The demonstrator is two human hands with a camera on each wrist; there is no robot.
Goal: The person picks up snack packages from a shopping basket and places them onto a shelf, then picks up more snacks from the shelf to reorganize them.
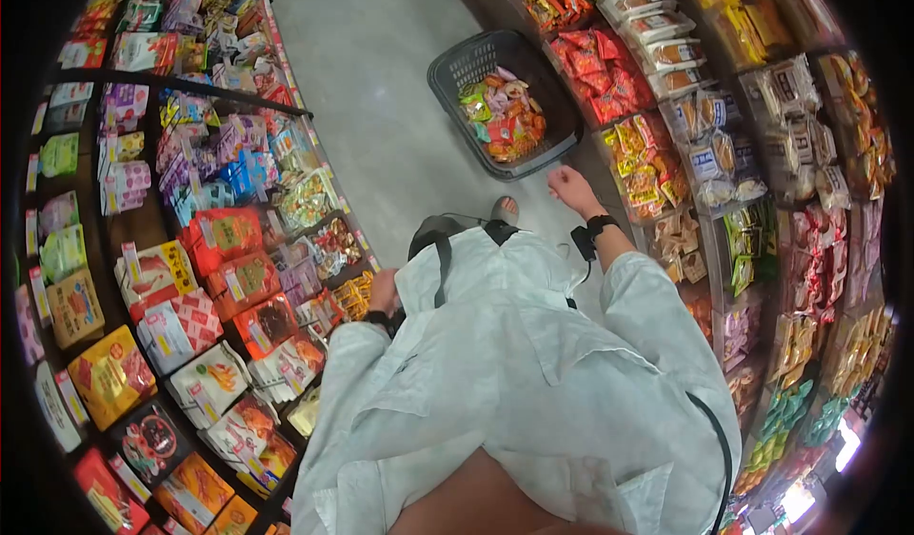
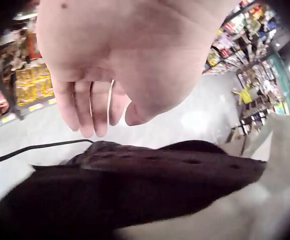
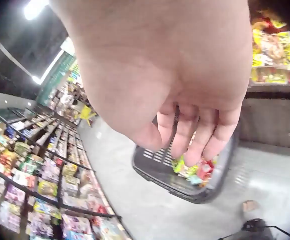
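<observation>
My right hand [image 1: 573, 190] hangs just behind the near rim of a dark shopping basket [image 1: 440, 83], beside the right-hand shelf. In the right wrist view its fingers [image 3: 205, 132] are loosely bent, hold nothing, and overlap the basket. Small wrapped snacks [image 1: 514, 121] in orange, green, red and pink lie in the basket, which stands on the grey floor. My left hand [image 1: 383, 292] hangs at my left side near the left shelf, partly covered by the sleeve. The left wrist view shows its relaxed fingers [image 2: 87, 112] with nothing in them, above dark cloth.
Shelves of bagged snacks [image 1: 224, 235] line the left of the aisle. Bins of red packets [image 1: 600, 73] and yellow packets [image 1: 643, 164] run along the right. Between them lies the grey floor [image 1: 357, 78]. A sandaled foot [image 1: 506, 209] shows below the basket.
</observation>
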